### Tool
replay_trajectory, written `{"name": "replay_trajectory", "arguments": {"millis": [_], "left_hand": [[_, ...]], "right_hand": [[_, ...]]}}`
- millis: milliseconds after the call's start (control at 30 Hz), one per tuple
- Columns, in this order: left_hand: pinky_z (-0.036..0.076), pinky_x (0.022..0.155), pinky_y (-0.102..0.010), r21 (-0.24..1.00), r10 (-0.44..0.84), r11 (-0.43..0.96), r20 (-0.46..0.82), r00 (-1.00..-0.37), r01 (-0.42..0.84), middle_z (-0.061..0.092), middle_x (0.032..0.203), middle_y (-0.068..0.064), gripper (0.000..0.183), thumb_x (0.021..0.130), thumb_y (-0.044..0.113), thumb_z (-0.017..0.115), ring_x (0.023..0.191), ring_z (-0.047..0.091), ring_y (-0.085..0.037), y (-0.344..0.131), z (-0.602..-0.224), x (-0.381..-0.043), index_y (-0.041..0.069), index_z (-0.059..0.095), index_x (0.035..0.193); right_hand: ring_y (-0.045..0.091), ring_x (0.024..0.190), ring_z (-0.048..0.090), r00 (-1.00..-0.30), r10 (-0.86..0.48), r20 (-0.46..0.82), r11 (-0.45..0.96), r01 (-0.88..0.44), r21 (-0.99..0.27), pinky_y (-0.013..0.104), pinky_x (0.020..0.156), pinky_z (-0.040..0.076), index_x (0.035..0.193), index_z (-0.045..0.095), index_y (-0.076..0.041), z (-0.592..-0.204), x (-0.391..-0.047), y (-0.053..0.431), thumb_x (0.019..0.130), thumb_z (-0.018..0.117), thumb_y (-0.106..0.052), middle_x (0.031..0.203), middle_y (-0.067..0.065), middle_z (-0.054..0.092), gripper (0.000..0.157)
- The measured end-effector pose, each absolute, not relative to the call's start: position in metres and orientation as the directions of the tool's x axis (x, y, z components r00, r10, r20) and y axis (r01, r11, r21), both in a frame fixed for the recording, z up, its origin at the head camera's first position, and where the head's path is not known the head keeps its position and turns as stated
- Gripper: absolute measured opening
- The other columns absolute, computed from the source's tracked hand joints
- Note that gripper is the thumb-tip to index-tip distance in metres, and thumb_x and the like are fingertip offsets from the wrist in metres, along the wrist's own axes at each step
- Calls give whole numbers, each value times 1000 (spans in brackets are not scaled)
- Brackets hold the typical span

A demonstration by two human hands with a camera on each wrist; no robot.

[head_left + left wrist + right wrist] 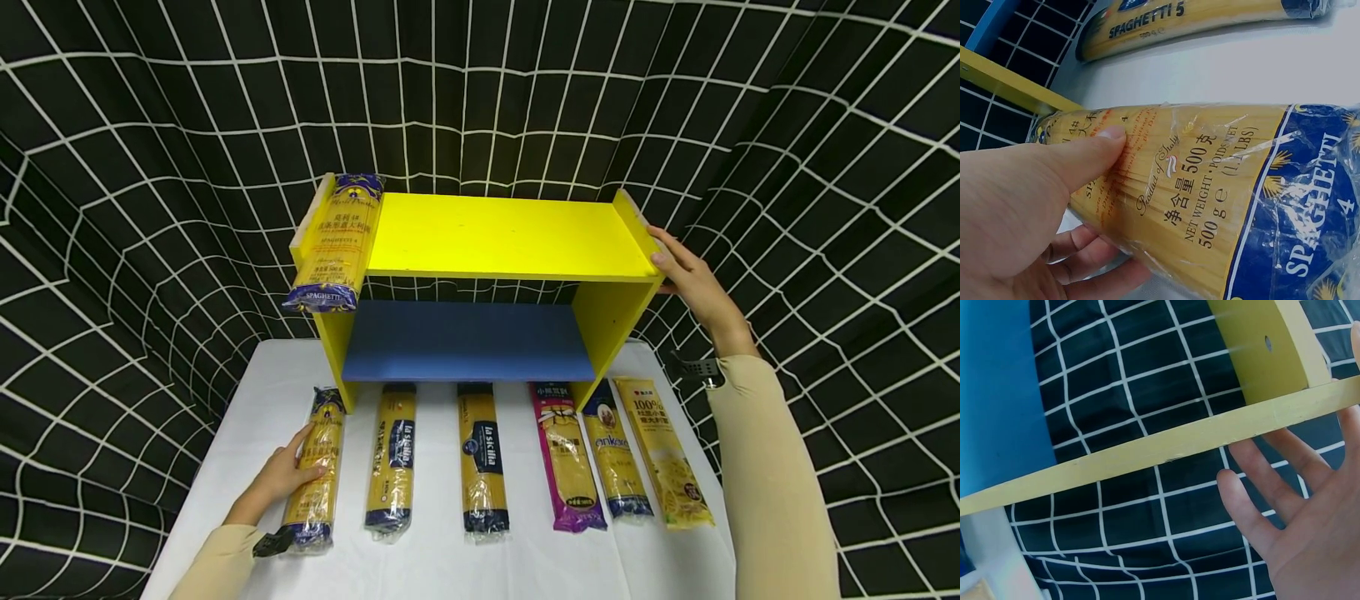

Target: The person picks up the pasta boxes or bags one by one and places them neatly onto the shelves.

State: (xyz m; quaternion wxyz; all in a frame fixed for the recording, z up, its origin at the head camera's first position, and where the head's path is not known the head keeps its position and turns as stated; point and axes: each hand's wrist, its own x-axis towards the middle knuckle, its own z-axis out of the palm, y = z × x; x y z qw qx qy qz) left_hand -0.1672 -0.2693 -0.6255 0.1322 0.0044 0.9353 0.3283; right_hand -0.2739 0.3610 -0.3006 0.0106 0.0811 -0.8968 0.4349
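My left hand [277,479] grips a yellow spaghetti pack [309,500] with blue ends at the table's left. In the left wrist view the thumb lies across its printed face and the other fingers are along its lower side. A matching spaghetti pack [337,242] lies on the left end of the yellow upper board of a two-level shelf [502,237], its lower end jutting past the front edge. At the shelf's upper right end, my right hand [693,283] touches the outside of the side panel [1166,450], with fingers spread and fairly straight.
Several pasta packs lie in a row on the white table [532,558]: two dark-labelled ones [390,458], [483,462], a pink-edged one [570,458], a blue-ended one [618,454] and a yellow one [663,454]. The blue lower board [468,342] sits above their far ends. Black gridded cloth [510,108] surrounds the table.
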Motion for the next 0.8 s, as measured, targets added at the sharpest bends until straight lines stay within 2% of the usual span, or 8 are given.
{"name": "replay_trajectory", "arguments": {"millis": [200, 400, 600, 800], "left_hand": [[52, 85, -58, 622, 100, 781, -210, -973, -54, 60, 115, -41, 98, 82, 30, 80, 95, 63, -44, -267, -627, -169, 3, 20, 155], [45, 97, -65, 606, 105, 793, -229, -968, -57, 43, 140, -42, 99, 83, 28, 79, 116, 53, -60, -263, -626, -172, 7, 16, 158], [42, 100, -69, 611, 165, 791, -248, -955, -22, 35, 146, -42, 94, 85, 23, 77, 122, 46, -63, -262, -620, -175, 7, 19, 157], [40, 100, -70, 621, 230, 783, -248, -941, 28, 35, 145, -43, 97, 82, 27, 79, 124, 44, -65, -267, -619, -181, 6, 21, 156]], "right_hand": [[-4, 107, 48, -987, -135, 84, 612, -150, -777, 13, 83, 46, 158, 19, -35, -300, -274, 361, 105, 39, -46, 162, 16, 27, 58], [-3, 108, 48, -987, -136, 85, 609, -151, -779, 14, 84, 46, 158, 19, -36, -300, -274, 360, 105, 40, -45, 161, 16, 29, 57], [-4, 108, 48, -987, -138, 88, 610, -155, -777, 17, 85, 47, 158, 19, -35, -301, -274, 361, 105, 40, -45, 161, 16, 28, 58], [-4, 107, 49, -986, -139, 89, 608, -156, -778, 21, 88, 48, 158, 19, -36, -300, -274, 360, 105, 39, -44, 160, 17, 30, 57]]}}
